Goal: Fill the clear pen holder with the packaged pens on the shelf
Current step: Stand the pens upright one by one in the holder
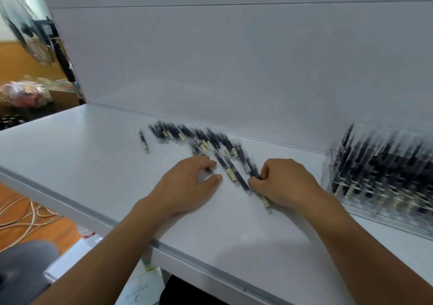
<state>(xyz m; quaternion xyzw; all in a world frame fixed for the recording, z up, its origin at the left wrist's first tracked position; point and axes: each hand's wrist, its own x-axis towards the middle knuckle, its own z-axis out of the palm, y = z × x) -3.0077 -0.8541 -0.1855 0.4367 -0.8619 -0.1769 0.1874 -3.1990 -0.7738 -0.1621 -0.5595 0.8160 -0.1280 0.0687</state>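
A loose pile of packaged black pens (187, 136) lies on the white shelf (93, 159) along the back wall. One pen (143, 142) lies apart at the left. My left hand (189, 187) rests on the shelf and pinches a pen (209, 171) between thumb and fingertips. My right hand (285, 183) has its fingers curled round one or two pens (254, 172) whose ends stick out on both sides. Between the hands lies another pen (234, 176). The clear pen holder (384, 218) stands at the right, with several pens upright in it. The frame is blurred.
The shelf's front edge (164, 246) runs diagonally under my forearms. A fan (25, 26) on a stand and a plastic bag (23, 94) are at the left beyond the shelf. Cables (21, 213) lie on the wooden floor.
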